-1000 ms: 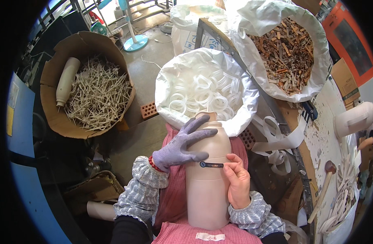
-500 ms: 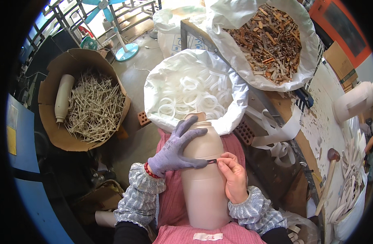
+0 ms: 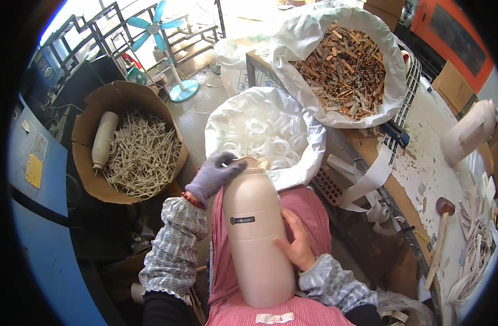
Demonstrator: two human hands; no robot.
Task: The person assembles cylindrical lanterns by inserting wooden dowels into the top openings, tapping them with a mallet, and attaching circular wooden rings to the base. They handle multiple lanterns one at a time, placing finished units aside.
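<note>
A beige thermos flask body (image 3: 255,255) lies across my lap with its neck pointing away from me. A small dark label (image 3: 242,220) sits flat between two grooves on its upper part. My left hand (image 3: 213,176), in a purple-grey glove, is at the neck with its fingers bent together and the tips on the rim. A beige tab (image 3: 251,161) stands up at the mouth. Bare, with the thumb apart from the fingers, my right hand (image 3: 298,244) lies along the flask's right side.
Beyond the neck stands a white sack of translucent rings (image 3: 262,130). A cardboard box (image 3: 83,146) at left holds thin sticks and another bottle-shaped body. At right are a sack of brown pieces (image 3: 341,73), a worktable (image 3: 423,163), a mallet (image 3: 445,206) and a beige jug (image 3: 471,130).
The label has left my fingers and is on the flask. My left hand has drawn back toward the neck, and my right hand has lowered onto the flask's side. The view has shifted slightly.
</note>
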